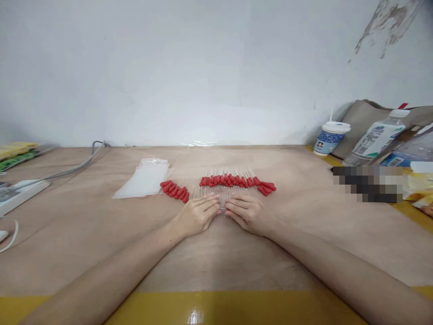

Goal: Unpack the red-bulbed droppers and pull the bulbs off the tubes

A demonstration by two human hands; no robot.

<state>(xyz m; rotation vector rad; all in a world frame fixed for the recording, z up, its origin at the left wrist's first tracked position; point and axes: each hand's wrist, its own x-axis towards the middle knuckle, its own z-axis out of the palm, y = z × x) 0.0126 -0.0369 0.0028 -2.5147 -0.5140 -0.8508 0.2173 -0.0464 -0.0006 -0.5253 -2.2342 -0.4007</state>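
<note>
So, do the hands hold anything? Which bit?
Can't tell: left hand and right hand rest at the near ends of clear dropper tubes; fingers hide any grip.

Legible text: none. Printed marks, right side of table: lidded paper cup, blue patterned band with a small printed picture, lettering too small to resolve. Clear plastic bottle, white label with green and blue patches and dark print, wording and brand unreadable. Blue packet beside bottle: pale panel with dark stripes, resembling a barcode; digits not resolved.
</note>
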